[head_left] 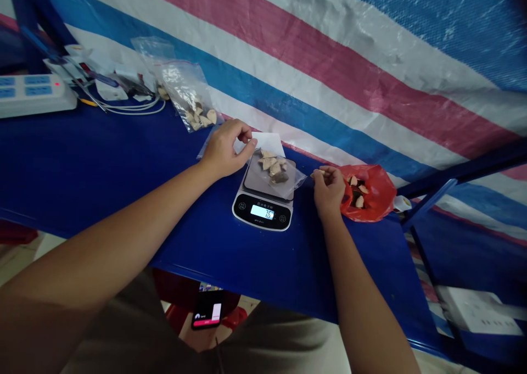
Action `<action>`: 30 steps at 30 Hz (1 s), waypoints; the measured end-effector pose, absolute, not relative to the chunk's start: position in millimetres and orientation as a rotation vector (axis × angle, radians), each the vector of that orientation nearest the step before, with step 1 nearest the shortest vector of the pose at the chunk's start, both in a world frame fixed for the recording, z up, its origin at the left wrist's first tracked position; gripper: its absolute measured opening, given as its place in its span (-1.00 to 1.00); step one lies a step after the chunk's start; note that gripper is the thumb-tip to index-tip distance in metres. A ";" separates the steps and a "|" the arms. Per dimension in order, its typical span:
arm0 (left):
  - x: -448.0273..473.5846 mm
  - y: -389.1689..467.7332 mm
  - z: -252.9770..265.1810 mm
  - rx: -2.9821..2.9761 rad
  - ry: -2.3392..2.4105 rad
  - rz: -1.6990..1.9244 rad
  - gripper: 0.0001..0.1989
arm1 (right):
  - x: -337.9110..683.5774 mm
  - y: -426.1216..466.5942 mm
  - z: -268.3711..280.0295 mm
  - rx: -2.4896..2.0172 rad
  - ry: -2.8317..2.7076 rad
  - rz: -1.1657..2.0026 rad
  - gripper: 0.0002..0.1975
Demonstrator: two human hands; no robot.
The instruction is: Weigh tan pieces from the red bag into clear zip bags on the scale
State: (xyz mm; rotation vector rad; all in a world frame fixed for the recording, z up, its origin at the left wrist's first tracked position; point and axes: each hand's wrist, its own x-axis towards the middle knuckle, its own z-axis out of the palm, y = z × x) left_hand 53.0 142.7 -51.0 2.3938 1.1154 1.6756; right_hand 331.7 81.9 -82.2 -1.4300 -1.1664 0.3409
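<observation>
A striped plastic sheet [329, 61] in red, white and blue rises behind both hands. In front of it, a blue table [102, 165] runs beneath both hands and well out past the left one. Far to the left of the left hand sits a white power strip [28, 96], with a tangle of cables [135, 109] between the two. Just beyond the right hand's outer side, an open red bag [381, 198] holds more chunks, some pale, some dark. Between the hands stands a kitchen scale [263, 215], its display lit; the digits look like a 7 and a 6. Beyond the left hand, a clear bag [185, 85] of pale chunks lies on the table. The hands are apart. The left hand [226, 149] is loosely curled at the scale's far left corner; whether it grips anything I cannot tell. The right hand [329, 190] has its fingertips pinched on a small pale piece [314, 174], mostly hidden. Below the table edge, nearer the body than either hand, is a phone [207, 308]. White paper [269, 140] lies just past the left fingertips. A small plastic bag [295, 180] rests on the scale between the hands, with pale and brownish chunks [274, 165] on it or in it; which, I cannot tell.
</observation>
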 end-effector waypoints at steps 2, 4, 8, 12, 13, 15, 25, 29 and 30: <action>52.9 142.6 -50.9 2.396 1.118 1.670 -0.92 | 331.7 81.6 -81.7 -1.436 -1.167 0.343 -0.75; 52.9 142.6 -50.9 2.394 1.121 1.659 -0.91 | 332.1 81.6 -81.5 -1.439 -1.167 0.351 -0.75; 52.8 143.2 -51.3 2.391 1.125 1.649 -0.91 | 332.8 82.2 -81.8 -1.451 -1.168 0.361 -0.75; 53.2 140.8 -49.2 2.383 1.143 1.640 -0.92 | 331.3 80.7 -78.5 -1.456 -1.185 0.346 -0.75; 53.7 138.9 -47.6 2.380 1.147 1.641 -0.92 | 331.1 79.5 -76.4 -1.458 -1.196 0.331 -0.75; 55.3 133.3 -43.2 2.383 1.136 1.642 -0.93 | 331.8 76.3 -70.5 -1.460 -1.229 0.309 -0.74; 66.9 112.1 -28.4 2.583 0.844 1.518 -0.92 | 347.9 47.9 -24.4 -1.417 -1.539 0.761 -0.71; 68.0 106.1 -25.7 2.643 0.703 1.302 -0.82 | 348.0 38.7 -13.2 -1.474 -1.586 0.954 -0.66; 68.4 104.2 -25.2 2.665 0.658 1.224 -0.74 | 346.8 37.1 -11.7 -1.493 -1.594 0.979 -0.65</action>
